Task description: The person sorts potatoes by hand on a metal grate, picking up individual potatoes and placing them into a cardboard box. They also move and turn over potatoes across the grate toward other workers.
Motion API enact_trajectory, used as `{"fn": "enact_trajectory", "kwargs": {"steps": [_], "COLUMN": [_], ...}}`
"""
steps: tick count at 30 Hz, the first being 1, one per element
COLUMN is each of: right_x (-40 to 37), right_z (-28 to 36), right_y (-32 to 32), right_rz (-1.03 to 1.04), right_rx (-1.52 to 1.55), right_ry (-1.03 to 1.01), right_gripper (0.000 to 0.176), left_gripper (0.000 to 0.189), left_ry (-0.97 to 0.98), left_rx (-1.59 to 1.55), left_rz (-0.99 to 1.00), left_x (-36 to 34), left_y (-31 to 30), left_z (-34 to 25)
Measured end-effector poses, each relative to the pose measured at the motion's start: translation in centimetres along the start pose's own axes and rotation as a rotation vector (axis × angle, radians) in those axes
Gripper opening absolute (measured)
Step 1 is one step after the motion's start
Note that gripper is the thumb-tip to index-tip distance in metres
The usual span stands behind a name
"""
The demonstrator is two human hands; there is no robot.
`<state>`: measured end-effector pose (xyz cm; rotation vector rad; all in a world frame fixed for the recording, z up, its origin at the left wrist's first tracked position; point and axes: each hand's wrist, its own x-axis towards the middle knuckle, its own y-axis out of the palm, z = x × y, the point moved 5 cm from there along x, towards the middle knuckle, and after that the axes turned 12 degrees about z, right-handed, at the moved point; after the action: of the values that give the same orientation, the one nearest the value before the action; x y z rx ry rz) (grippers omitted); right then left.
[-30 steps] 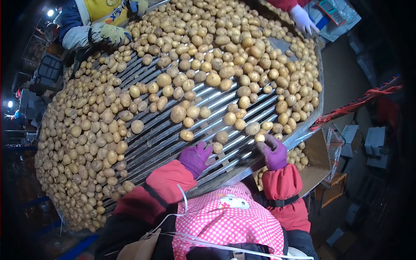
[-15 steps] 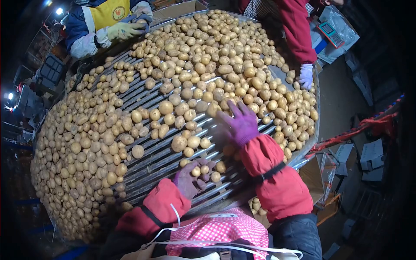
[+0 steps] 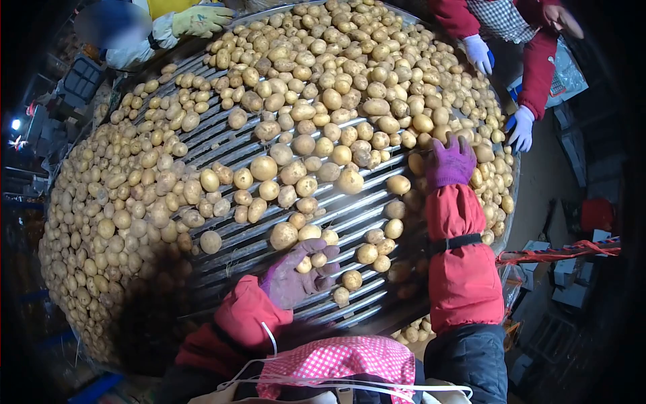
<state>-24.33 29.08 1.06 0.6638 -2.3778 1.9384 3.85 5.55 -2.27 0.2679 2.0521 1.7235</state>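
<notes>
My left hand [image 3: 301,275], in a dirty purple glove, is turned palm up over the slats with its fingers curled around two small potatoes [image 3: 311,261]. Several loose potatoes [image 3: 367,254] lie on the bars to its right. My right hand [image 3: 450,161], in a brighter purple glove, reaches forward to the near right side of the heap. Its fingers are apart and touch the potatoes there; the palm faces down, so its underside is hidden. Beneath everything is a slatted metal table [image 3: 252,232], its bars showing between the potatoes.
Potatoes [image 3: 323,50] are heaped across the far side and the left. At the upper left is a co-worker's gloved hand [image 3: 202,21]; at the upper right, another person's gloved hands [image 3: 479,54]. A red rope [image 3: 558,252] runs off the table's right edge.
My right hand has moved right and slightly forward, and more bars show where it was. My left hand stays nearly in place with its potatoes. The right co-worker's arms have shifted.
</notes>
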Motion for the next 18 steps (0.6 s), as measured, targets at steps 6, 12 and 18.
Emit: {"fn": "enact_trajectory", "kwargs": {"steps": [6,12,18], "right_x": [1.4,-3.7,-2.5], "right_z": [9.1,8.7,13.4], "right_y": [3.1,-4.2,-3.8], "right_rz": [0.740,0.480,0.601], "right_rx": [0.268,1.213,0.611], "right_ry": [-0.137,-0.075,-0.301], "right_gripper": [0.036,0.028,0.033], "left_gripper": [0.033,0.049,0.039], "left_ry": [0.116,0.181,0.208], "left_rx": [-0.043,-0.130,-0.222], "left_rz": [0.021,-0.038,-0.178], "left_x": [1.5,3.6,3.1], "left_y": [0.6,2.7,1.8], "left_z": [0.1,-0.4,-0.8]}}
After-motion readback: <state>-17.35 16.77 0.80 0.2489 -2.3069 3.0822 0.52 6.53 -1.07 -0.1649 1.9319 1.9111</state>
